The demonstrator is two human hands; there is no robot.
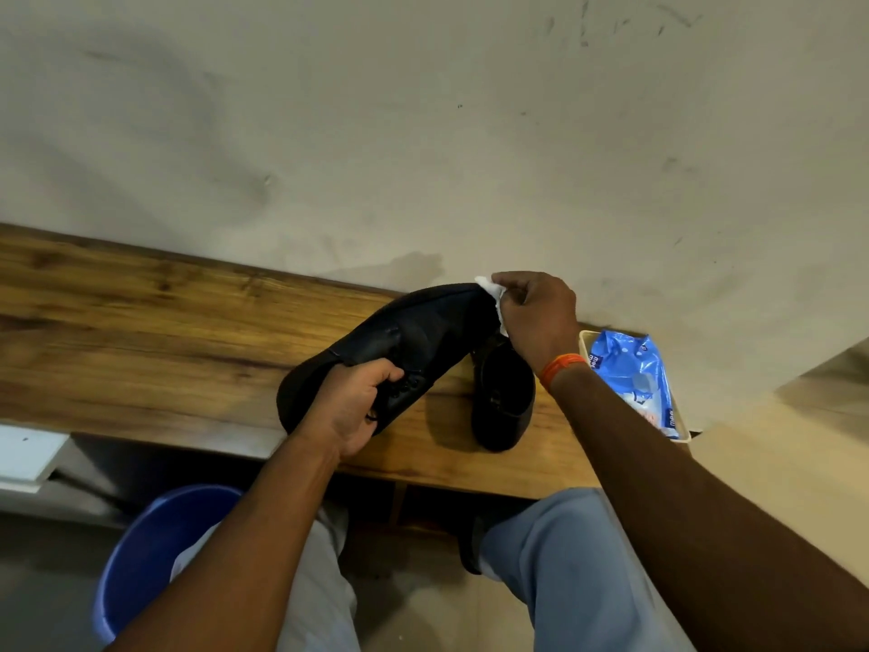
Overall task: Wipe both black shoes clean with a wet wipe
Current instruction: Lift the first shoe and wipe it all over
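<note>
My left hand [350,407] grips one black shoe [399,341] mid-frame; my right hand [536,317] pinches the wet wipe [489,287] against its tip.

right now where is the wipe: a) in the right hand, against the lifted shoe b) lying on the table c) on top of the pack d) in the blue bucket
a: the right hand pinches the wipe against the end of the shoe that the left hand holds up.
</note>
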